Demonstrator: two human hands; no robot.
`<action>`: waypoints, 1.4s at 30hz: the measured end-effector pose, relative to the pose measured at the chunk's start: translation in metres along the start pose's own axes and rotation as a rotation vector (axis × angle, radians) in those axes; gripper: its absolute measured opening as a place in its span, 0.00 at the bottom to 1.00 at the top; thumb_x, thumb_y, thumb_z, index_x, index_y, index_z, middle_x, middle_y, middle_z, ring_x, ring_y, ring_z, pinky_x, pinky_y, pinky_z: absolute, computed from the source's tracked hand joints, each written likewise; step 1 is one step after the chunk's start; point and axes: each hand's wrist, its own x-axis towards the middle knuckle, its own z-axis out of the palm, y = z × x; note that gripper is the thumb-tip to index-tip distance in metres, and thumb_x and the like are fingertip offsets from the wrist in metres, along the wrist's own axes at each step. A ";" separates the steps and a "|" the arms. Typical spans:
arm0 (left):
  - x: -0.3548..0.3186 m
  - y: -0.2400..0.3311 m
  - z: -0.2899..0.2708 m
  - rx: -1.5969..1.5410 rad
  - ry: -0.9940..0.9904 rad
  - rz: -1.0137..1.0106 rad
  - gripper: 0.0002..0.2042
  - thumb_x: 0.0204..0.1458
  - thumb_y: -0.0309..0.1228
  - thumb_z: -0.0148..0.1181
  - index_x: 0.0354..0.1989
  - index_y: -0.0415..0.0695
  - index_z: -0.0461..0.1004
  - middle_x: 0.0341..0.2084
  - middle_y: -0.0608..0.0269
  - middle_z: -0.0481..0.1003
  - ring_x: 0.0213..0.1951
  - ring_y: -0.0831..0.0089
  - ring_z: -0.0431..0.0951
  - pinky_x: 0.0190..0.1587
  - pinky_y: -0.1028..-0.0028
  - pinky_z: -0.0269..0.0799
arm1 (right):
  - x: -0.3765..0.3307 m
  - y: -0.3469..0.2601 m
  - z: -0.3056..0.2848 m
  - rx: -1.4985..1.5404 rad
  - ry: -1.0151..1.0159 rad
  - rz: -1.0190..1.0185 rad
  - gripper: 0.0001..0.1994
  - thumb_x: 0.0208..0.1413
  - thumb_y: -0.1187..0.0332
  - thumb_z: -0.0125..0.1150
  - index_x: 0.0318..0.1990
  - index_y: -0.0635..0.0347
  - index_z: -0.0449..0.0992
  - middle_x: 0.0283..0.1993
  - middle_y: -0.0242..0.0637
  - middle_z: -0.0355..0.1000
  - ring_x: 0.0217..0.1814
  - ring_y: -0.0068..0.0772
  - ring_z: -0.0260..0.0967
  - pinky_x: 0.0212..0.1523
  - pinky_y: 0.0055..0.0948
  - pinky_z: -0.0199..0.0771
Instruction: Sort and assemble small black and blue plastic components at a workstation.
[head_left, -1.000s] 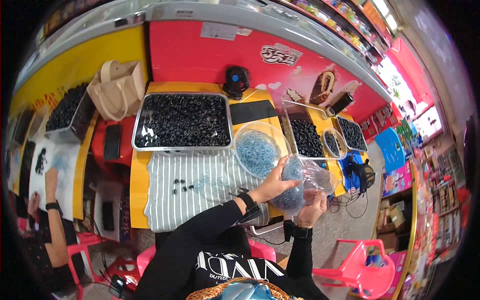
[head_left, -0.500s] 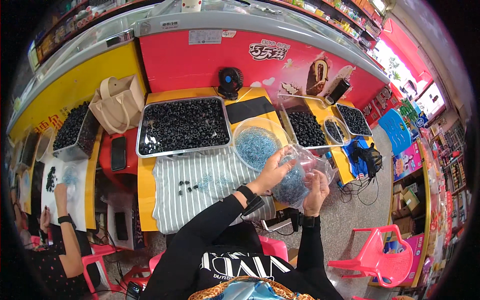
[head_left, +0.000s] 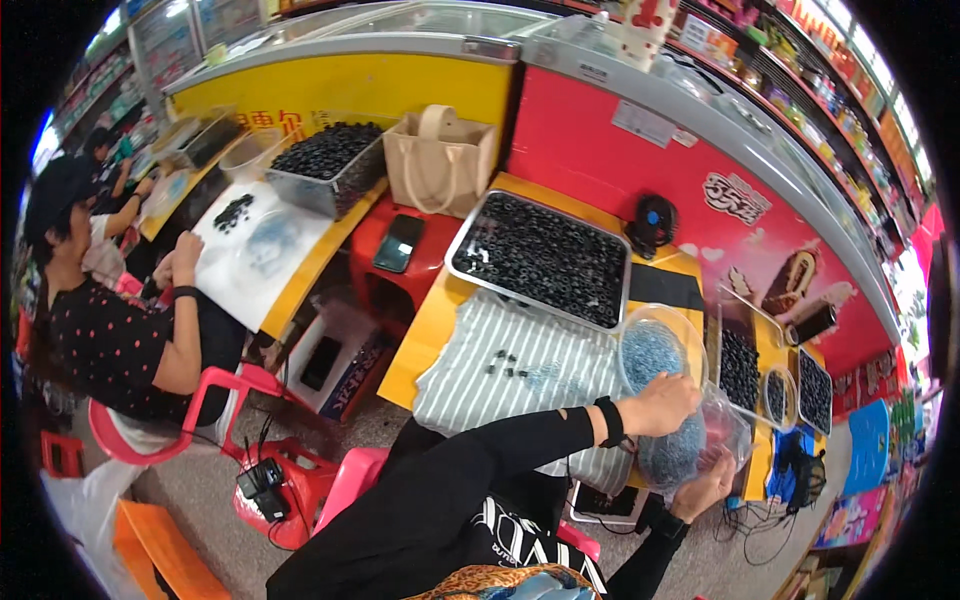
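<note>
A clear plastic bag [head_left: 676, 452] of small blue beads hangs at the table's right front edge. My left hand [head_left: 660, 404], fingers curled closed, grips it near the top. Fingers of my right hand [head_left: 704, 488] are closed on the bag's lower right side. Just beyond stands a round clear tub [head_left: 652, 352] holding similar blue beads. Left of my hands, a grey-and-white striped cloth [head_left: 470, 370] covers the table, with several small black ring-like pieces [head_left: 507, 364] and a thin scatter of blue beads [head_left: 553, 381] on it.
A metal tray [head_left: 545, 256] of black pieces sits behind the cloth, with a small black fan [head_left: 652, 222] beyond it. More black pieces fill a bin [head_left: 738, 368] at right. A red stool [head_left: 400, 250] bears a phone. At left, another person [head_left: 120, 320] sits at a white-covered table.
The view has swung left, bringing the neighbouring person further into sight. My left hand's fingers have curled in tighter at the bag's top; my right hand stays on its side.
</note>
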 end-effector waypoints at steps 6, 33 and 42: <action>0.003 -0.012 0.013 -0.306 0.010 0.014 0.06 0.45 0.27 0.57 0.21 0.39 0.75 0.24 0.47 0.74 0.32 0.48 0.75 0.36 0.55 0.70 | 0.007 -0.001 0.007 0.038 0.291 -0.053 0.12 0.62 0.65 0.54 0.40 0.67 0.78 0.33 0.34 0.73 0.37 0.27 0.69 0.41 0.25 0.68; -0.021 0.045 -0.341 -1.120 0.563 -0.130 0.07 0.53 0.20 0.50 0.25 0.40 0.74 0.19 0.67 0.73 0.20 0.82 0.70 0.23 0.80 0.65 | -0.024 -0.132 0.096 0.297 -0.287 -0.252 0.18 0.65 0.58 0.52 0.40 0.68 0.74 0.31 0.40 0.73 0.25 0.27 0.65 0.26 0.23 0.67; -0.087 -0.032 -0.467 -0.746 0.911 -0.161 0.05 0.57 0.22 0.54 0.30 0.37 0.75 0.23 0.64 0.74 0.23 0.77 0.71 0.28 0.78 0.67 | -0.022 -0.110 0.100 -0.036 -0.290 -0.158 0.13 0.64 0.67 0.53 0.27 0.65 0.72 0.23 0.32 0.66 0.23 0.20 0.57 0.25 0.22 0.57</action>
